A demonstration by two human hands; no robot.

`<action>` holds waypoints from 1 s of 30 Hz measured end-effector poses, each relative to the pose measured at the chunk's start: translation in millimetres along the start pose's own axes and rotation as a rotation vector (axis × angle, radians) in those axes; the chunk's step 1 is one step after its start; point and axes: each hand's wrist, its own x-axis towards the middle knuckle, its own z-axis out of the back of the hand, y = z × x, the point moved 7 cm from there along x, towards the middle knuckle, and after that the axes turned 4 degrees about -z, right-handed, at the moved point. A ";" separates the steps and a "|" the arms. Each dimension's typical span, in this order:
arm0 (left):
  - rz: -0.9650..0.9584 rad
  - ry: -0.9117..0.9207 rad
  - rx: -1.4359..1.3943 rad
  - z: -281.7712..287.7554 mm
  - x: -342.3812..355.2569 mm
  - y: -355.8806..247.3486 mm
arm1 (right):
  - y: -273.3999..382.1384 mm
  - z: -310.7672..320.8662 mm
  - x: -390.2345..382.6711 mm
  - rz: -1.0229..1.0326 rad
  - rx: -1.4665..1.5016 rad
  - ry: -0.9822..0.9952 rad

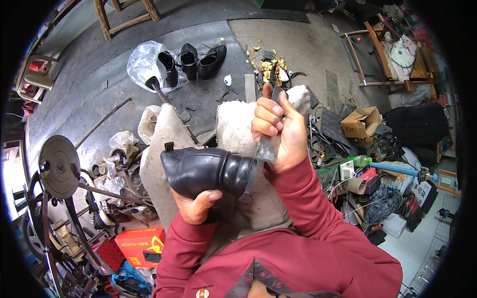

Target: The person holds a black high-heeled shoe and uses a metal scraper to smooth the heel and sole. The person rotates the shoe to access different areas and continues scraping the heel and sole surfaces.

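A black leather shoe or boot (198, 169) lies on its side over the grey cloth (258, 218) covering my lap. My left hand (198, 203) grips it from below, thumb in front and other fingers mostly hidden behind it. My right hand (278, 129) is closed round a flat grey metal bar or blade (268, 149), held upright, its lower end near the shoe's right end, where a thin greyish edge shows. I cannot tell whether they touch.
Black shoes (208, 64) and a plastic bag (141, 64) lie on the floor ahead, beside yellow scraps (273, 67). A wheeled machine (59, 166) and red box (139, 246) stand left. A cardboard box (360, 124) and clutter lie right; wooden furniture (375, 49) stands behind.
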 end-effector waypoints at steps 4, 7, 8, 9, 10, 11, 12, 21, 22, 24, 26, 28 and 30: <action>-0.001 0.026 0.098 3.6 0.9 5.0 | 4.9 1.3 -1.4 0.007 0.011 -0.027; 0.008 0.006 0.092 4.9 0.9 7.4 | 3.2 1.6 -2.6 -0.003 -0.004 -0.044; 0.008 0.008 0.093 4.2 1.2 7.1 | 1.3 1.1 -2.8 -0.012 -0.010 -0.041; 0.008 0.009 0.095 3.1 1.7 6.5 | -0.4 1.0 -2.9 -0.018 -0.007 -0.045; 0.007 0.009 0.097 1.9 2.5 5.6 | -2.6 0.6 -3.0 -0.027 -0.005 -0.045; -0.001 0.007 0.074 0.5 3.3 4.0 | -4.7 1.1 -3.1 -0.033 0.003 -0.057; -0.010 0.004 0.052 -0.8 4.1 2.5 | -6.5 0.3 -3.3 -0.029 -0.005 -0.049; -0.035 0.016 0.067 -8.5 9.6 -3.4 | -12.2 1.5 -4.9 -0.027 0.004 -0.060; -0.025 0.014 0.062 -9.1 9.4 -3.1 | -10.9 2.3 -4.8 -0.022 -0.002 -0.061; 0.010 0.011 0.119 -9.8 9.3 -1.6 | -8.1 4.2 -4.7 -0.016 -0.019 -0.065; 0.028 0.011 0.152 -11.8 9.2 -0.6 | -5.0 7.2 -5.4 -0.011 -0.033 -0.078; 0.031 0.011 0.158 -14.4 9.5 0.0 | -2.2 9.6 -6.4 -0.006 -0.039 -0.080; 0.025 0.024 0.173 -17.6 9.5 -0.4 | 0.2 12.3 -8.1 0.001 -0.039 -0.087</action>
